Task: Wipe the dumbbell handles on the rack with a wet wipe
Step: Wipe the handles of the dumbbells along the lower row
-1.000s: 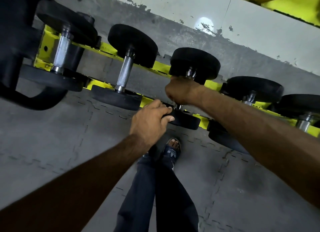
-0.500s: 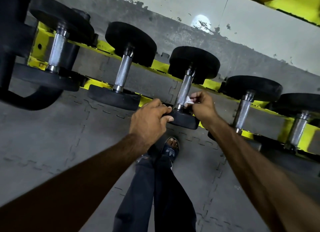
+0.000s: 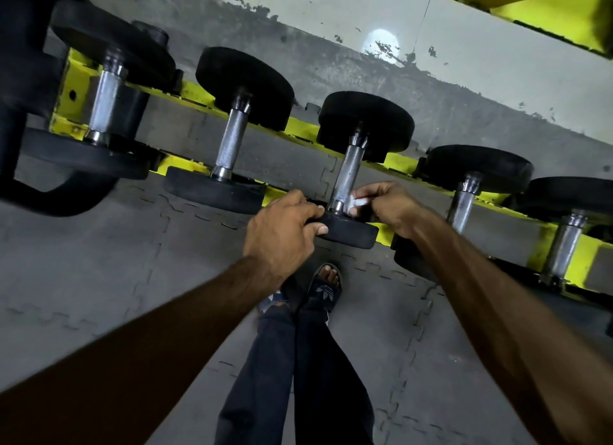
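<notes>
Stands closest in on the grey interlocking floor mat [image 3: 99, 262], in dark trousers [image 3: 298, 361] and with one sandalled foot [image 3: 326, 283] forward. Braces with the left hand [image 3: 282, 232], fingers and thumb curled over the rim of the near rubber head [image 3: 351, 235]. Pinches a small crumpled wet wipe [image 3: 359, 203] in the right hand [image 3: 389, 207], fingertips closed on it, and presses it to the near end of the knurled dumbbell handle [image 3: 346, 172], just above the collar. Meets that handle immediately left of the right hand, touching the wipe, with its long axis running away from the body and up, tilted slightly right, to the far head [image 3: 365, 123]. Calls, on this showing, for a stroke outward along that axis by the right hand, the one on the bar, with the left only steadying the head. Cannot tell how much of the bar is already clean. Beyond, yellow rack rails [image 3: 298, 128] carrying both heads, a neighbouring handle on the left [image 3: 230, 146] and another on the right [image 3: 461, 202], each well apart from both hands. Farthest off, a stained, peeling wall [image 3: 464, 66]
</notes>
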`<move>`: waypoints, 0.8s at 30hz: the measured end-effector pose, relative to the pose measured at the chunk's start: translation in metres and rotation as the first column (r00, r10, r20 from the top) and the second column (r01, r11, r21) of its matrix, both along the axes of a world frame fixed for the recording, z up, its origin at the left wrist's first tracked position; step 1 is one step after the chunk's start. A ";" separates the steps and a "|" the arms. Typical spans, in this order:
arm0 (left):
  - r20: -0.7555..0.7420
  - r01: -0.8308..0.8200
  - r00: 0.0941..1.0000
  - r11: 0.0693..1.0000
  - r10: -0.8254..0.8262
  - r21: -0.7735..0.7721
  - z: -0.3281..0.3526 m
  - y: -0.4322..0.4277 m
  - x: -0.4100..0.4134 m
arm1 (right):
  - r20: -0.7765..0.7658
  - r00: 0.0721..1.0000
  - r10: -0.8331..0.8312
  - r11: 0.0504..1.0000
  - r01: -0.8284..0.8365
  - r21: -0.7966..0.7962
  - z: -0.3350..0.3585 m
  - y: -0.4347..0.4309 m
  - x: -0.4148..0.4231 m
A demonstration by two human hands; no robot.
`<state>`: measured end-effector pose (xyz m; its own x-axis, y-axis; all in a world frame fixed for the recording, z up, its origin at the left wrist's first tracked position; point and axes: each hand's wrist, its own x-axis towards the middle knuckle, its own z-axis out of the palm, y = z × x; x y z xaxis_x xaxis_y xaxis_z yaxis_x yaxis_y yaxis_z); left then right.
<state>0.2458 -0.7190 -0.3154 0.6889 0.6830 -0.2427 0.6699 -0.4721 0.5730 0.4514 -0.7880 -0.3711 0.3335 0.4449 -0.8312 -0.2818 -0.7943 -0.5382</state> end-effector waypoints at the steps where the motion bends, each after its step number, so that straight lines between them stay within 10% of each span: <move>1: -0.001 0.004 1.000 1.000 -0.004 0.000 0.000 0.000 0.000 | 0.064 0.998 0.020 1.000 -0.021 0.019 0.002 -0.003 -0.002; 6: 0.012 -0.002 1.000 1.000 0.002 -0.003 -0.001 0.000 0.000 | 0.428 0.850 0.307 0.922 -0.376 0.086 0.006 -0.006 -0.004; 12: 0.001 -0.006 1.000 1.000 0.006 0.000 -0.001 0.000 0.000 | 0.809 0.240 0.536 0.441 -0.897 -0.025 0.018 0.014 0.001; 15: -0.011 -0.005 1.000 1.000 0.005 -0.002 0.000 0.000 0.000 | 0.840 0.099 0.533 0.374 -0.919 -0.128 0.025 0.030 -0.007; 19: -0.009 -0.004 1.000 1.000 0.003 -0.014 0.000 0.001 0.000 | 0.796 0.101 0.597 0.595 -0.721 -0.355 0.028 0.058 -0.006; 24: -0.019 0.009 1.000 1.000 -0.010 -0.010 0.002 0.002 0.001 | 0.584 -0.122 0.802 0.115 -0.929 -0.353 0.043 0.058 -0.021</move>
<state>0.2466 -0.7171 -0.3132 0.6906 0.6739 -0.2626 0.6761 -0.4727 0.5652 0.4309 -0.7297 -0.3277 -0.1629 0.8058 -0.5694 0.9606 -0.0023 -0.2780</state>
